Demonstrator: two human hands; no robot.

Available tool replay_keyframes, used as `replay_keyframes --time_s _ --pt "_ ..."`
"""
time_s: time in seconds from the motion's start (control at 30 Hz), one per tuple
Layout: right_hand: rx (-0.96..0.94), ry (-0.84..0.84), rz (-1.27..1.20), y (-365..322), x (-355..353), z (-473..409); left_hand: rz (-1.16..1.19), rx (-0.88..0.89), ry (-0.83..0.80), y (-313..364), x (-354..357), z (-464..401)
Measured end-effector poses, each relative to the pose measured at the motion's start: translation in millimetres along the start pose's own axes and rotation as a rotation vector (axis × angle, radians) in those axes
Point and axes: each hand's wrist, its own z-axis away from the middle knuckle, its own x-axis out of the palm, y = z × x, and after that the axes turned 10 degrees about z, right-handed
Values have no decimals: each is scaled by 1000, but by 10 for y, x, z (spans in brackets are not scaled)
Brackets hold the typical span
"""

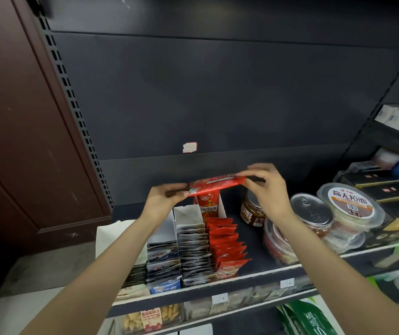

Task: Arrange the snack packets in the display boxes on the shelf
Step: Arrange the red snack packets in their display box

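A flat stack of red snack packets (215,183) is held level above the shelf, just over the back of the red display box (210,206). My left hand (163,200) pinches its left end and my right hand (267,187) pinches its right end. Below, a row of red packets (227,243) stands upright in the red box. To its left are two white display boxes (188,215) filled with grey and silver packets (193,252), and more packets (162,259) in the box beside them.
A glass jar (252,210) and clear lidded tubs (310,215) stand on the black shelf (254,264) right of the boxes; a round noodle tub (350,201) and dark boxes (384,189) lie further right. A brown cabinet (24,141) is at the left. Lower shelves hold more snacks.
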Motion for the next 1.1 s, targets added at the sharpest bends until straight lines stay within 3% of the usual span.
replay_keyframes --time_s 0.1,0.23,0.47,0.67,0.93,1.1 --pt "-26 43 126 10 36 -52 -111 -4 -2 -87 24 -53" --pt "-121 -51 454 20 88 -73 -537 60 -49 -303 -12 -112" --pt "-152 -222 484 46 164 -119 -978 45 -137 -431 10 -84" --pt "-148 -520 471 158 349 -250 -980 -2 -211 -444 -24 -138" --pt "-205 -557 706 299 647 -255 -875 -61 -275 -486 -96 -154" --pt "-156 -497 710 281 818 -313 -889 -71 -279 -470 -87 -151"
